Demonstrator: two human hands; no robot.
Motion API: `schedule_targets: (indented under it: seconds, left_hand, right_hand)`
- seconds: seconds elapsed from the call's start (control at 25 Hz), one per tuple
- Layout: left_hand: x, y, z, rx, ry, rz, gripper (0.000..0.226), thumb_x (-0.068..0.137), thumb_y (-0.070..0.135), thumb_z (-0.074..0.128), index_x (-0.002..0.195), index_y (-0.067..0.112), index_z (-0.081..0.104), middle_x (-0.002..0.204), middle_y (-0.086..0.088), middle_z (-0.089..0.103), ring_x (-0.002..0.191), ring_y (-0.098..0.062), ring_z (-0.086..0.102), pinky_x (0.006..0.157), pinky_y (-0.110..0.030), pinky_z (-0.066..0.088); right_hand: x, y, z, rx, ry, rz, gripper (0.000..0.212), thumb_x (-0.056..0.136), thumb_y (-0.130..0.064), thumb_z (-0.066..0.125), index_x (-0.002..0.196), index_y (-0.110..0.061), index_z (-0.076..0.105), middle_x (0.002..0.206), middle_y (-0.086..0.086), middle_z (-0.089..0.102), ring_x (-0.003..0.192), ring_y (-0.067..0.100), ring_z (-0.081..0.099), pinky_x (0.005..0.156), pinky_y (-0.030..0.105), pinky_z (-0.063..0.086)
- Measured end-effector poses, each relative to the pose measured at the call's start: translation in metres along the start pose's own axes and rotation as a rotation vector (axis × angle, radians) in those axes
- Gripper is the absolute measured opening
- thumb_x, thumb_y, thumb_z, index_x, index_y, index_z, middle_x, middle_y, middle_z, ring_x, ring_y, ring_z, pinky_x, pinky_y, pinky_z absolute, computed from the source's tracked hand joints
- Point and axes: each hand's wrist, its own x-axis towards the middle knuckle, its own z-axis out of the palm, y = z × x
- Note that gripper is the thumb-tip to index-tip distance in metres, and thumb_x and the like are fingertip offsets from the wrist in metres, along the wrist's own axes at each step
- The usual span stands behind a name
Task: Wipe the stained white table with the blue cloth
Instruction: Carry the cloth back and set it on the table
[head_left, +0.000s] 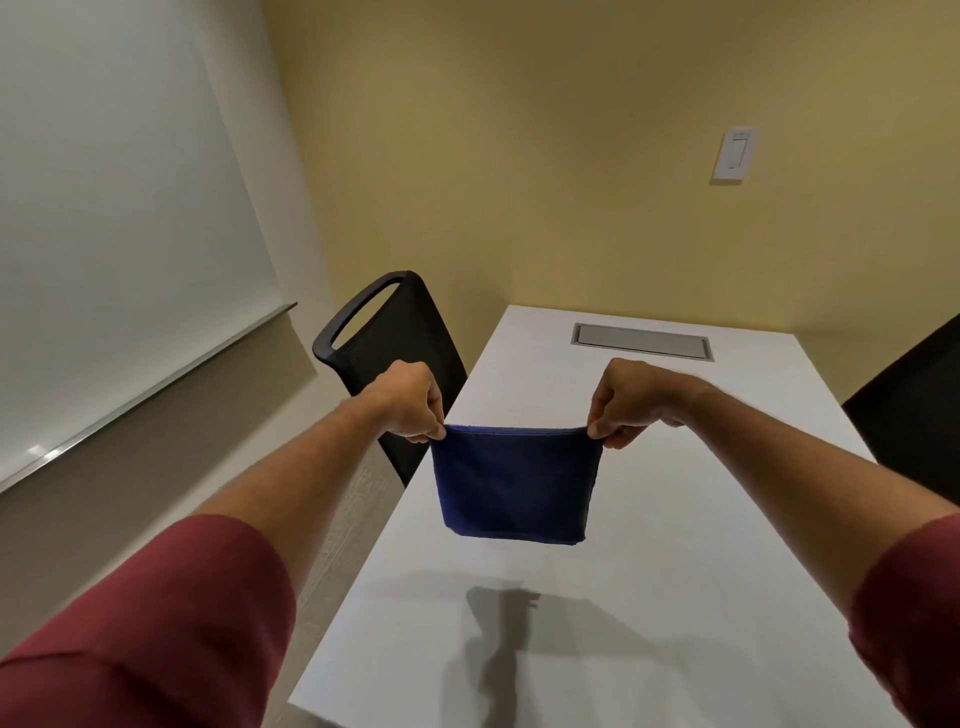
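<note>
A dark blue cloth (514, 483), folded into a rectangle, hangs in the air above the white table (675, 519). My left hand (413, 402) pinches its top left corner and my right hand (631, 402) pinches its top right corner, stretching the top edge straight. The cloth's lower edge hangs free and does not touch the table. Only grey shadows show on the tabletop near the front; I cannot make out a stain.
A black mesh chair (384, 343) stands against the table's left side, another dark chair (914, 410) at the right. A grey cable hatch (641, 340) is set in the table's far end. A whiteboard (114, 234) hangs on the left wall, a switch plate (735, 153) on the yellow wall.
</note>
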Motion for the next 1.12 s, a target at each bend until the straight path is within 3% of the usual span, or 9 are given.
schedule_targets:
  seconds: [0.24, 0.44, 0.6, 0.72, 0.88, 1.12]
  left_hand:
    - [0.065, -0.024, 0.01, 0.03, -0.03, -0.013, 0.015, 0.085, 0.012, 0.074, 0.072, 0.018, 0.069, 0.082, -0.003, 0.071, 0.076, -0.015, 0.071, 0.066, -0.023, 0.058]
    - [0.117, -0.044, 0.014, 0.041, -0.044, 0.0, 0.016, 0.084, 0.012, 0.074, 0.071, 0.019, 0.068, 0.078, 0.0, 0.069, 0.076, -0.015, 0.069, 0.066, -0.024, 0.058]
    - [0.157, -0.056, 0.023, 0.06, -0.022, 0.037, 0.011, 0.085, 0.013, 0.073, 0.077, 0.019, 0.069, 0.08, 0.0, 0.067, 0.078, -0.016, 0.066, 0.063, -0.023, 0.053]
    - [0.179, -0.063, 0.03, 0.019, 0.08, 0.06, 0.01, 0.087, 0.011, 0.07, 0.08, 0.019, 0.069, 0.08, 0.001, 0.066, 0.075, -0.014, 0.063, 0.061, -0.023, 0.049]
    - [0.197, -0.075, 0.045, 0.001, 0.2, 0.092, 0.008, 0.09, 0.013, 0.066, 0.089, 0.015, 0.074, 0.08, 0.0, 0.067, 0.075, -0.016, 0.063, 0.066, -0.029, 0.053]
    - [0.179, -0.125, 0.128, 0.152, 0.089, 0.13, 0.006, 0.088, 0.017, 0.067, 0.086, 0.019, 0.072, 0.076, 0.001, 0.066, 0.067, -0.014, 0.061, 0.062, -0.03, 0.053]
  right_hand:
    - [0.064, 0.003, 0.006, 0.009, -0.06, 0.047, 0.004, 0.082, 0.001, 0.075, 0.083, -0.002, 0.078, 0.079, 0.013, 0.076, 0.067, 0.019, 0.075, 0.062, 0.026, 0.062]
    - [0.108, 0.005, 0.012, 0.023, -0.012, 0.101, 0.005, 0.082, 0.001, 0.075, 0.085, -0.001, 0.078, 0.082, 0.013, 0.077, 0.071, 0.021, 0.076, 0.063, 0.025, 0.062]
    - [0.135, 0.006, 0.026, -0.076, 0.11, 0.123, 0.009, 0.081, -0.003, 0.07, 0.078, -0.008, 0.077, 0.075, 0.009, 0.076, 0.07, 0.018, 0.072, 0.068, 0.027, 0.059]
    - [0.15, 0.008, 0.035, -0.067, 0.265, 0.122, 0.012, 0.082, -0.005, 0.067, 0.08, -0.01, 0.078, 0.066, -0.001, 0.069, 0.078, 0.022, 0.07, 0.07, 0.031, 0.056]
    - [0.161, 0.015, 0.052, 0.015, 0.397, 0.146, 0.016, 0.085, -0.007, 0.065, 0.088, -0.011, 0.08, 0.081, 0.005, 0.073, 0.082, 0.023, 0.066, 0.071, 0.03, 0.051]
    - [0.156, 0.047, 0.131, -0.041, 0.224, 0.233, 0.015, 0.084, -0.008, 0.066, 0.089, -0.01, 0.08, 0.086, 0.008, 0.076, 0.082, 0.024, 0.067, 0.068, 0.029, 0.05]
